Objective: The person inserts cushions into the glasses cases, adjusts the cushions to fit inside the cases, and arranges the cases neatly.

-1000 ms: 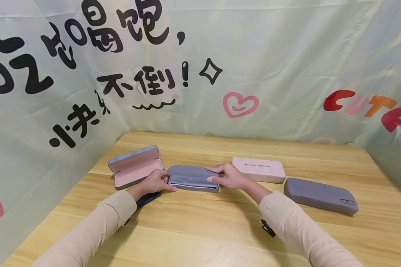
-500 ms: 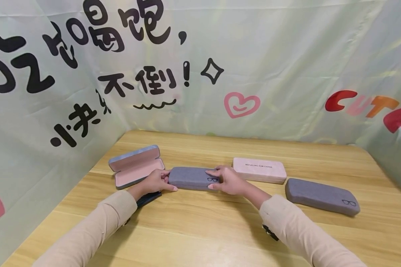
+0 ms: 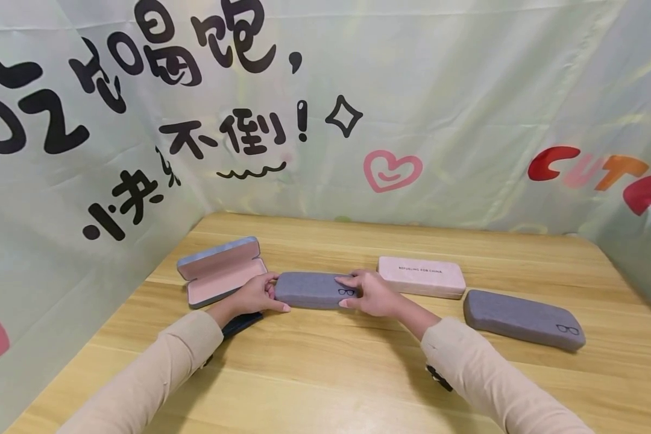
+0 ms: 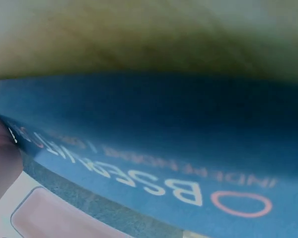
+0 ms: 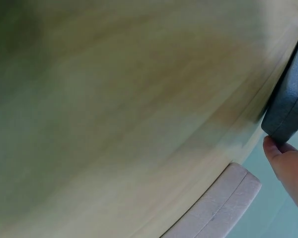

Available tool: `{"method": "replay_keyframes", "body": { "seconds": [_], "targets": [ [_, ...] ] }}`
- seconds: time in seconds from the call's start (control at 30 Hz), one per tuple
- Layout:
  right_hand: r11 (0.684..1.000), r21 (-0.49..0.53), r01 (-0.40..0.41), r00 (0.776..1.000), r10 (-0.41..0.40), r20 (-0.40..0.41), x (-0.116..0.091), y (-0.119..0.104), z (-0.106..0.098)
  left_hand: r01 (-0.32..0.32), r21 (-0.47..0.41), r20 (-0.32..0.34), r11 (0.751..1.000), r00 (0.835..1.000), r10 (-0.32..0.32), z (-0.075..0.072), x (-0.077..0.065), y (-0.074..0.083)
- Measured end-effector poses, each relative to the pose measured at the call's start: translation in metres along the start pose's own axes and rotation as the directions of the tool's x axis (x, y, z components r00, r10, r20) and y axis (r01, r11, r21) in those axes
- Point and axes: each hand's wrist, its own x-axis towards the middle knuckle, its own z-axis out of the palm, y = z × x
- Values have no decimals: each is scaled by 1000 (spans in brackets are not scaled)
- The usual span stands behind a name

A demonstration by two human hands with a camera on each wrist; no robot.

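Glasses case [image 3: 308,288], grey and closed, sits on the counter [image 3: 314,374], the left hand [image 3: 252,295] gripping its left end and the right hand [image 3: 377,294] its right (close by the printed spectacles [image 3: 346,292]). A pink-lined case [image 3: 222,280] lies open at left; a pink case [image 3: 421,277] lies closed beyond the right hand.

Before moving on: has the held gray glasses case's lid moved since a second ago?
Yes: against the pink REFUELING FOR CHINA case, the lid swung down toward the camera, now looking shut.
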Motion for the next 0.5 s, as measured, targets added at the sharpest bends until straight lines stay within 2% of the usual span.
{"method": "replay_keyframes", "body": {
  "seconds": [0.5],
  "targets": [
    [1000,-22,-13,999,12,-40,3,5,-2,53,158,15,986,998,-56,3,10,20]
  ]
}}
